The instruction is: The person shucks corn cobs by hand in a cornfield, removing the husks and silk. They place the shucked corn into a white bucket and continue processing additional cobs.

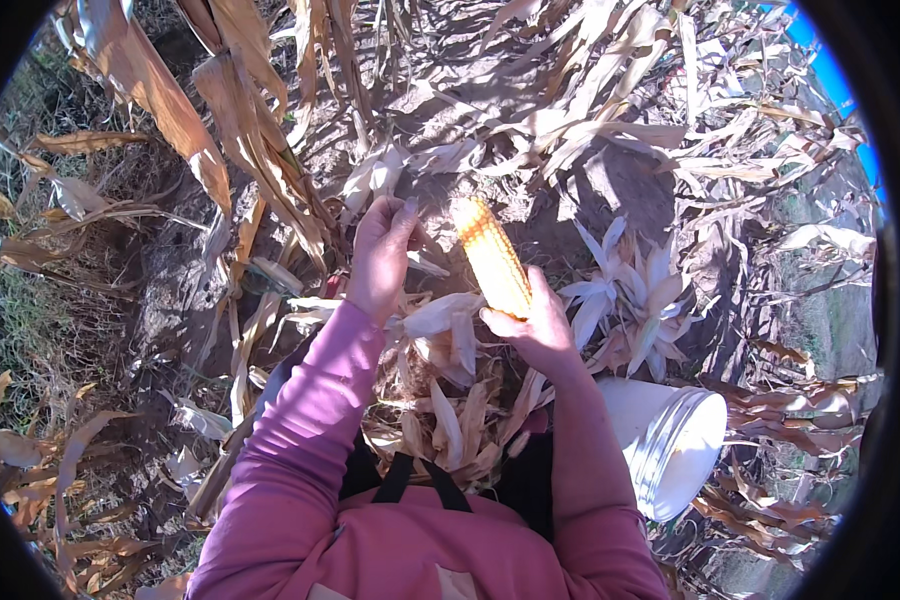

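A husked ear of yellow corn (493,259) is gripped near its lower end by my right hand (536,326), its tip pointing up and to the left. My left hand (384,244) is raised to the left of the ear, apart from it, with the fingers curled together; whether something small is pinched there I cannot tell. Beneath my hands lies a heap of pale dry corn husks (439,330). More peeled-back husks (637,296) spread out to the right of my right hand.
A white plastic bucket (656,442) lies tilted beside my right forearm, its mouth facing lower right. Dry corn stalks and leaves (262,142) stand close at upper left. Fallen leaves (562,146) cover the soil ahead, and grass (52,300) grows at the left.
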A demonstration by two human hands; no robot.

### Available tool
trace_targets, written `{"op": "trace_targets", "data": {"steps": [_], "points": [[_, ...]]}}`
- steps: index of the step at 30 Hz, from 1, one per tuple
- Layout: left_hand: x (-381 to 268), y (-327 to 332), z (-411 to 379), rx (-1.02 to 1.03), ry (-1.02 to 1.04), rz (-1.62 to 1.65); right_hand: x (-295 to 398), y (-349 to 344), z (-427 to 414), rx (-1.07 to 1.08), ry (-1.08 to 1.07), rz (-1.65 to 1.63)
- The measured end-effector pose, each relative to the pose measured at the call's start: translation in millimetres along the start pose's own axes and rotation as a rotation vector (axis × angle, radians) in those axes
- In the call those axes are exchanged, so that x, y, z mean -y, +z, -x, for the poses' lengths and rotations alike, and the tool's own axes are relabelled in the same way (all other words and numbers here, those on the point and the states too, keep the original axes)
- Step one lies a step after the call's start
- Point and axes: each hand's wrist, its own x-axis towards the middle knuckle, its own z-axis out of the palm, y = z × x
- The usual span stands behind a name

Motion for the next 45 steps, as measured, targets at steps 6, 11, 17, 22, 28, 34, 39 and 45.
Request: {"op": "trace_targets", "data": {"steps": [6,11,17,22,28,34,39,45], "points": [[-9.4,16.7,13.8,0.18,-0.238,0.106,-16.7,2.9,-2.1,0.074,-0.059,-0.209],[2.9,9.3,11.1,0.281,-0.023,-0.228,-16.8,2.8,-2.3,0.154,-0.015,-0.195],[7.0,10.2,10.5,0.243,0.039,-0.191,-6.0,2.6,3.0,0.058,0.01,-0.003],[-0.1,5.8,5.1,0.179,0.032,0.178,0.3,-1.7,1.0,0.087,0.063,0.047],[-2.6,-33.0,-12.1,-0.053,0.05,0.29,-26.3,-4.9,-3.4,0.125,0.089,-0.269],[13.1,-5.7,1.8,0.174,0.111,-0.243,-17.4,-5.9,-1.9,0.248,0.086,-0.616],[6.6,-11.0,0.5,0.286,-0.018,-0.233,-15.6,-8.2,-1.1,0.261,0.112,-0.633],[9.2,-6.8,1.1,0.358,0.007,-0.276,-16.5,-9.1,-0.1,0.306,0.182,-0.529]]}}
